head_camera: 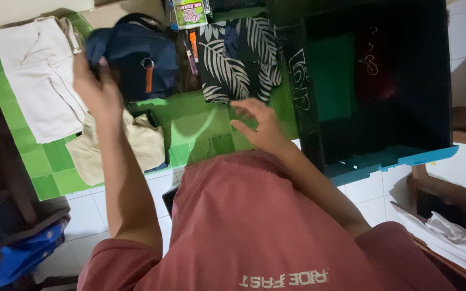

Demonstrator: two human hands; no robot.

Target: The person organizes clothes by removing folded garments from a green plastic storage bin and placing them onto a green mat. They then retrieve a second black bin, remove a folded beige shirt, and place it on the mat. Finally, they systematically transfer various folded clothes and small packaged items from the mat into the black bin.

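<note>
here the left hand point(97, 86) pinches a navy cloth point(136, 56) at upper left; the right hand point(260, 125) hovers open, holding nothing. that thin pinch could let it slip.

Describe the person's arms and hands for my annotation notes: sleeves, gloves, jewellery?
Both hands are bare: the left hand and right hand show no gloves, rings or watch. The forearms are uncovered; a short-sleeved, faded red T-shirt ends near the shoulders.

A white folded garment point(41, 70) is lying on the green mat point(190, 126), a beige cloth point(138, 145) resting beside a black open case point(373, 86).
</note>
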